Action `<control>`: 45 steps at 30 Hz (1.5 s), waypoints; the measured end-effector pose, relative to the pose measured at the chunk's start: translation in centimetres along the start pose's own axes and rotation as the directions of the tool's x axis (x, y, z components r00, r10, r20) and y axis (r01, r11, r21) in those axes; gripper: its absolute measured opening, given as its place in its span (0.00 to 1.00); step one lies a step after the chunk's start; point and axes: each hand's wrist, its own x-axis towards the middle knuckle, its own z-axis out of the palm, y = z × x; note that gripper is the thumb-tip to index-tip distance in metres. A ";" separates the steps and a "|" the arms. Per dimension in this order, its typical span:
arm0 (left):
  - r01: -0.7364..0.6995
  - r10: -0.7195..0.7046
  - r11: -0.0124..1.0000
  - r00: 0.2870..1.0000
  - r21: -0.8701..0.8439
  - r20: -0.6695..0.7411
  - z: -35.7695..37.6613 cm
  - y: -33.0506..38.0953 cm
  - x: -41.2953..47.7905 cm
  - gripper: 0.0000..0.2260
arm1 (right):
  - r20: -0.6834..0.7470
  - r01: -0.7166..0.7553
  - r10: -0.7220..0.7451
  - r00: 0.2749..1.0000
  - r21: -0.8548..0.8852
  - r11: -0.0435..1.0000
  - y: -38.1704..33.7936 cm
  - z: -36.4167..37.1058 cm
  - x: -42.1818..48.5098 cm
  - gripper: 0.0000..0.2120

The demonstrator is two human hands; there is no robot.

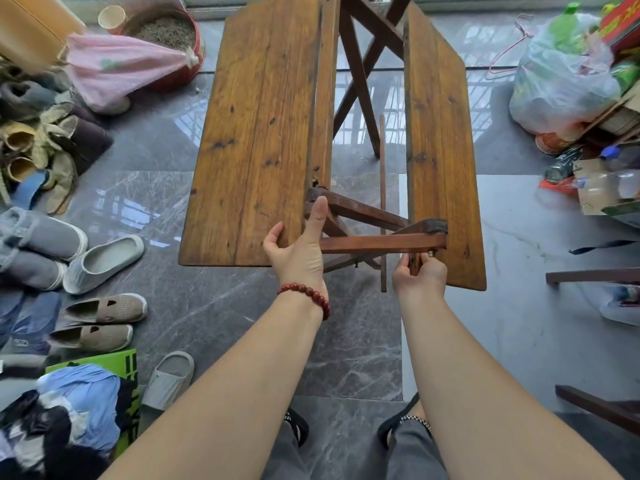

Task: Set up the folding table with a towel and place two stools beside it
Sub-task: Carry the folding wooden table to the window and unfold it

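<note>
The wooden folding table (256, 133) stands in front of me, half unfolded. Its two brown top leaves hang apart with a gap between them, the left leaf wide, the right leaf (440, 161) narrower. Dark crossed legs (360, 64) and support bars show through the gap. My left hand (301, 251) grips the near corner of the left leaf, thumb pointing up along its inner edge. My right hand (420, 277) is closed on the near inner corner of the right leaf, by a bolt under a dark crossbar (381, 242). No towel is in view.
Several shoes and slippers (100, 258) lie on the marble floor at left, beside clothes (79, 400) and a pink net cover (121, 64). A plastic bag (561, 84) and bottles pile at right. Dark wooden bars (592, 275) stick in from the right edge.
</note>
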 end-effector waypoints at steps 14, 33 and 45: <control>0.078 -0.096 0.988 0.985 -0.130 -0.140 -1.1 -2.1 1.2 0.23 | 0.028 0.004 -0.003 1.000 -0.058 0.998 -0.7 -2.0 1.2 0.09; 0.078 -0.079 0.997 0.968 -0.016 -0.237 -1.7 -3.9 0.9 0.21 | 0.182 0.037 -0.005 0.983 -0.174 0.984 -4.6 -3.6 -4.3 0.24; 0.129 -0.131 0.991 0.964 -0.022 -0.231 -1.4 -2.7 -0.1 0.23 | 0.172 0.146 -0.082 0.982 -0.397 0.906 -5.0 -3.7 -4.1 0.22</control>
